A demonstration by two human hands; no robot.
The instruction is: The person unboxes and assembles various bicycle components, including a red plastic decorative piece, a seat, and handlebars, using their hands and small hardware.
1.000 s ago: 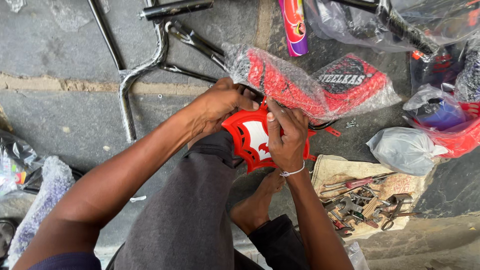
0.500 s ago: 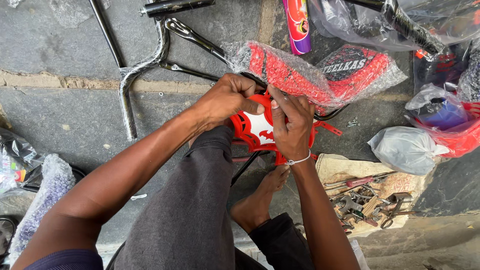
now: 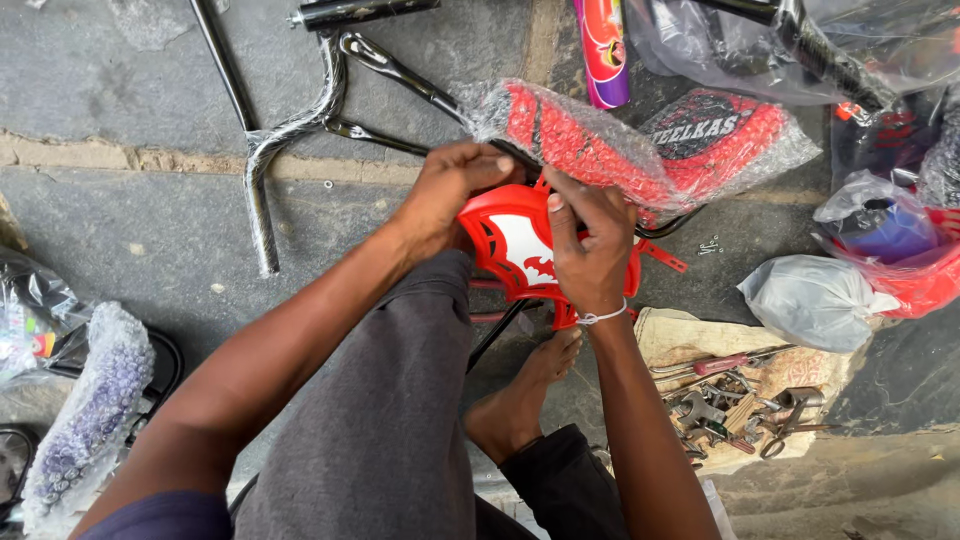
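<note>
A grey stone pavement (image 3: 120, 230) fills the view from above, scattered with bicycle parts and plastic bags. The person sits with one knee raised and one bare foot (image 3: 520, 400) flat on the ground. Both hands meet over a glossy red plastic plate with a white shape on it (image 3: 515, 245), held just above the knee, seemingly so the leg steadies it. The left hand (image 3: 450, 195) curls over the plate's upper left edge, fingers closed on it. The right hand (image 3: 590, 245) covers its right side, thumb pressing the face. Just behind lies a red part wrapped in clear bubble wrap (image 3: 590, 140). To the right, metal tools on a worn cloth (image 3: 730, 395) sit within reach.
</note>
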